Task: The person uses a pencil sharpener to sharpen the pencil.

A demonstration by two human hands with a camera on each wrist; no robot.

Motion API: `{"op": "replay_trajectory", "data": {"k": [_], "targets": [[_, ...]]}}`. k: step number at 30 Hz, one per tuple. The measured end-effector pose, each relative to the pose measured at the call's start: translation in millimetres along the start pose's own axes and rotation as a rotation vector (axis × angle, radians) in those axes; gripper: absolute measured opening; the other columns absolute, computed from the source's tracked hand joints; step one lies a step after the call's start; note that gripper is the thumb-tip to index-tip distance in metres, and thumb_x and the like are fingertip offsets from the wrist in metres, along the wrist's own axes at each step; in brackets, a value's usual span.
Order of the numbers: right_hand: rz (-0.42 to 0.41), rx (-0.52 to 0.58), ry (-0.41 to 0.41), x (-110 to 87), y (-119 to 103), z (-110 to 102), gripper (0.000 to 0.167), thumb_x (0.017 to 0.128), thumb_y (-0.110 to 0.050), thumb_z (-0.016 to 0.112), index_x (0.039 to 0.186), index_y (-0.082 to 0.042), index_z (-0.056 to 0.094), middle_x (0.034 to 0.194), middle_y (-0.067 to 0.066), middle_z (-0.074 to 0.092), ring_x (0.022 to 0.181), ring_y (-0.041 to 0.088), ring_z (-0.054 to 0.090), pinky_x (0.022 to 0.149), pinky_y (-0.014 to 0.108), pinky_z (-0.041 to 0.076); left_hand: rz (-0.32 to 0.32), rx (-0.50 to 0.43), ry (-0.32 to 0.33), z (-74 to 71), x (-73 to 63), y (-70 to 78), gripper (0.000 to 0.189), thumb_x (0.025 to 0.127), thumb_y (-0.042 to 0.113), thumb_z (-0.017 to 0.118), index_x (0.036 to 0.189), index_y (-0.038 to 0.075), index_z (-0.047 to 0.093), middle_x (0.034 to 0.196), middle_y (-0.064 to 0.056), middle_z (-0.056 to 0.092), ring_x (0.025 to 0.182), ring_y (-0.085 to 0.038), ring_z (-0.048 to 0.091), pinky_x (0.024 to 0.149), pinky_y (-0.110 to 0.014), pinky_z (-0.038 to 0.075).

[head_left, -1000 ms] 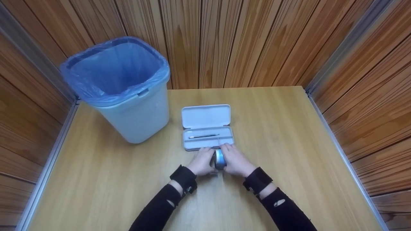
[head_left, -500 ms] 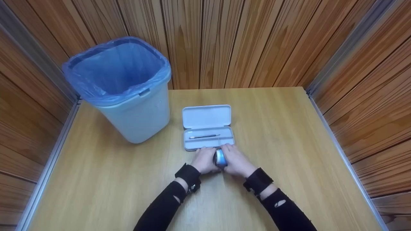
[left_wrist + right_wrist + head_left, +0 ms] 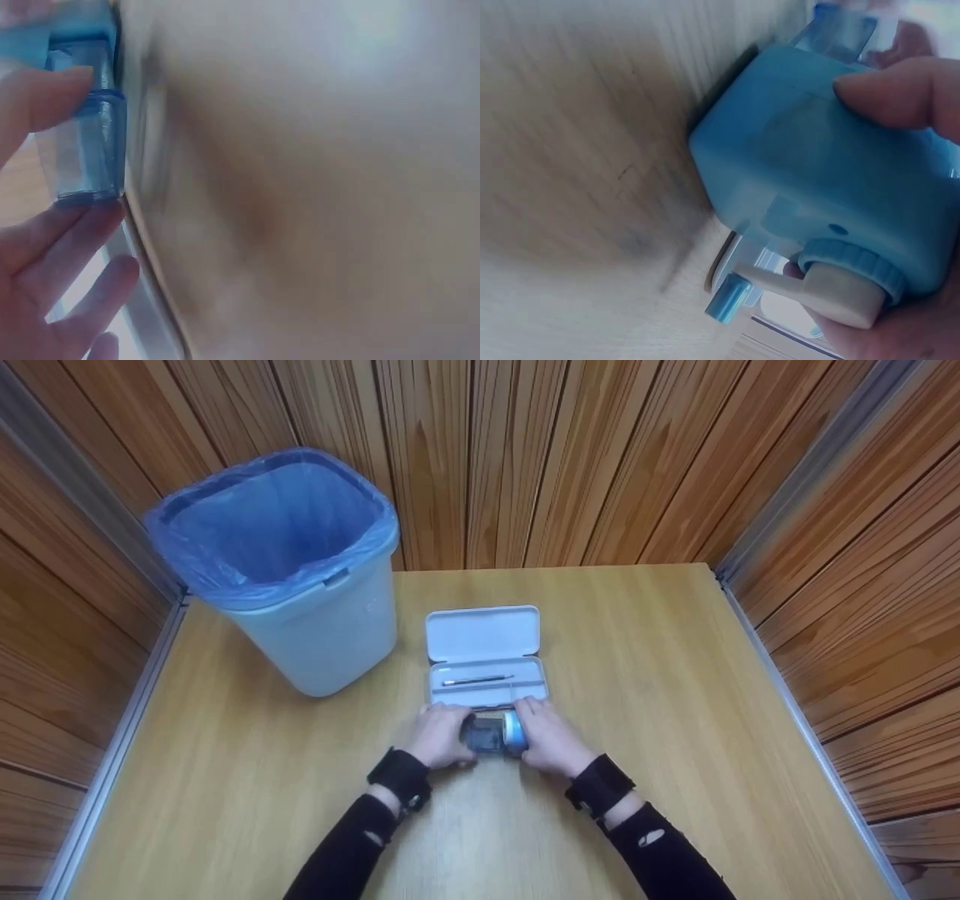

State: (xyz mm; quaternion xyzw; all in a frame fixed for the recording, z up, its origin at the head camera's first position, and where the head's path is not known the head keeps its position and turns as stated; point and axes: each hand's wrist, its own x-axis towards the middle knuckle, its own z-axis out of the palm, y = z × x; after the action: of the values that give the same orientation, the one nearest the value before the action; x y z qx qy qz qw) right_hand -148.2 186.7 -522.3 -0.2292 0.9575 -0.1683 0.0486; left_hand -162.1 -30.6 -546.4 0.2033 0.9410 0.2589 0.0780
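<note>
Right hand (image 3: 551, 742) grips your blue sharpener (image 3: 513, 731) body, fingers curled round it, just in front of the open pencil case (image 3: 484, 660). Left hand (image 3: 439, 735) pinches its clear drawer (image 3: 484, 733), pulled partway out. Sharpener sits on worktop (image 3: 675, 697); bin (image 3: 289, 577) back-left of case.

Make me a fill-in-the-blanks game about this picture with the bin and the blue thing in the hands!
1. The white bin is lined with a ____ plastic bag.
2. The pale hinged case behind the hands lies with its lid ____.
3. The left hand and the right hand grip a blue plastic pencil sharpener that rests on the ____ table.
4. In the case lies one thin ____ tool.

Missing words: blue; open; wooden; metal
</note>
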Motion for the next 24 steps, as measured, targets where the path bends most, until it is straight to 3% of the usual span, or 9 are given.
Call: {"op": "replay_trajectory", "data": {"k": [4, 7, 11, 14, 19, 24], "targets": [[0.003, 0.036, 0.001, -1.4, 0.3, -0.3, 0.078, 0.065, -0.003, 0.08, 0.135, 0.003, 0.047, 0.128, 0.022, 0.058, 0.116, 0.039, 0.054, 0.102, 0.051, 0.048, -0.027, -0.077, 0.062, -17.5, -16.9, -14.1, 0.059, 0.063, 0.023, 0.088, 0.116, 0.009, 0.065, 0.111, -0.008, 0.071, 0.106, -0.031, 0.062, 0.096, -0.049, 0.037], [-0.003, 0.091, 0.012, -3.4, 0.6, -1.3, 0.085, 0.068, -0.011, 0.083, 0.141, 0.001, 0.043, 0.136, 0.023, 0.053, 0.124, 0.042, 0.049, 0.107, 0.056, 0.043, -0.041, -0.118, 0.095, -31.9, -22.4, -12.5, 0.061, 0.063, 0.022, 0.088, 0.117, 0.006, 0.065, 0.114, -0.01, 0.071, 0.106, -0.032, 0.061, 0.096, -0.05, 0.035], [-0.012, 0.139, 0.067, -6.5, 0.2, -5.3, 0.091, 0.07, -0.027, 0.087, 0.145, -0.003, 0.041, 0.144, 0.021, 0.046, 0.136, 0.044, 0.038, 0.111, 0.07, 0.024, -0.044, -0.157, 0.093, -53.6, -26.3, 2.7, 0.066, 0.066, 0.024, 0.088, 0.124, 0.006, 0.063, 0.121, -0.011, 0.069, 0.114, -0.031, 0.058, 0.099, -0.051, 0.032], [-0.041, 0.264, 0.147, -9.2, -2.9, -13.1, 0.09, 0.07, -0.029, 0.088, 0.143, -0.001, 0.044, 0.144, 0.021, 0.046, 0.137, 0.044, 0.037, 0.108, 0.075, 0.018, -0.012, -0.179, 0.093, -68.4, -28.5, 17.4, 0.065, 0.067, 0.026, 0.088, 0.124, 0.008, 0.063, 0.121, -0.009, 0.069, 0.117, -0.03, 0.055, 0.1, -0.051, 0.031], [-0.091, 0.55, 0.185, -14.9, -14.7, -28.6, 0.083, 0.072, -0.022, 0.087, 0.142, -0.001, 0.047, 0.143, 0.022, 0.052, 0.134, 0.043, 0.043, 0.109, 0.069, 0.023, 0.079, -0.203, 0.094, -84.0, -31.6, 38.4, 0.061, 0.069, 0.028, 0.088, 0.121, 0.009, 0.064, 0.119, -0.007, 0.07, 0.119, -0.03, 0.054, 0.099, -0.05, 0.031], [-0.066, 0.685, 0.198, -20.4, -25.9, -33.7, 0.068, 0.078, -0.017, 0.083, 0.137, -0.004, 0.054, 0.135, 0.018, 0.061, 0.128, 0.039, 0.051, 0.109, 0.064, 0.03, 0.126, -0.215, 0.062, -87.3, -34.9, 51.9, 0.064, 0.071, 0.03, 0.087, 0.127, 0.008, 0.062, 0.124, -0.007, 0.068, 0.121, -0.029, 0.056, 0.099, -0.049, 0.032]]}}
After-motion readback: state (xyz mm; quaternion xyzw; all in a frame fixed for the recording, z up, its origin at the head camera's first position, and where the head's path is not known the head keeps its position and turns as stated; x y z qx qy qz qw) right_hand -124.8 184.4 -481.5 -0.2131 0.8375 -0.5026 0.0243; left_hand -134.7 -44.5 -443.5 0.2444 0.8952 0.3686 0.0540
